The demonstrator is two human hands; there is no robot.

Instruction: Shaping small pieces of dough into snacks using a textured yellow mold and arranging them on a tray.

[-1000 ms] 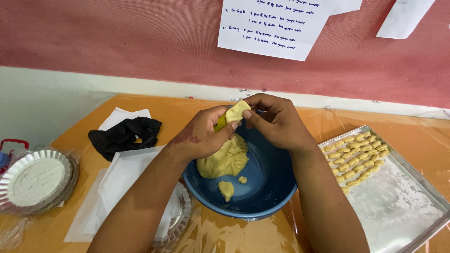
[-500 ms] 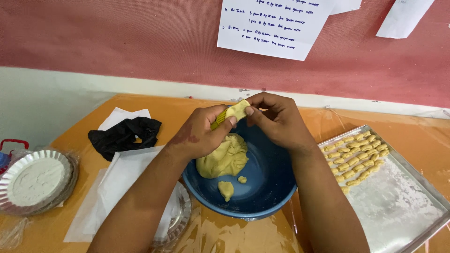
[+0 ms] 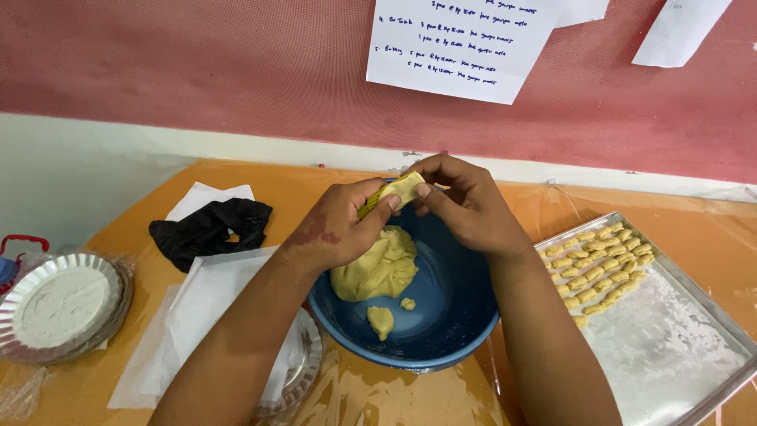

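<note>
A small dough piece (image 3: 400, 191) is pinched between the left hand (image 3: 339, 229) and right hand (image 3: 465, 205); rows of shaped pieces (image 3: 599, 264) are laid on the tray (image 3: 694, 347) to the right, while a large lump (image 3: 378, 268) is left in the bowl (image 3: 449, 315).

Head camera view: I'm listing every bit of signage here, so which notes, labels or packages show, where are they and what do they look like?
Handwritten sheet: on the red wall above the blue bowl, white rectangle with dark ink lines.
Second sheet: behind its right edge, white, mostly cut off.
Third sheet: top right of the wall, white, tilted, cropped.
Clear plastic wrap: by the flour plate, far left.
No screens show.
</note>
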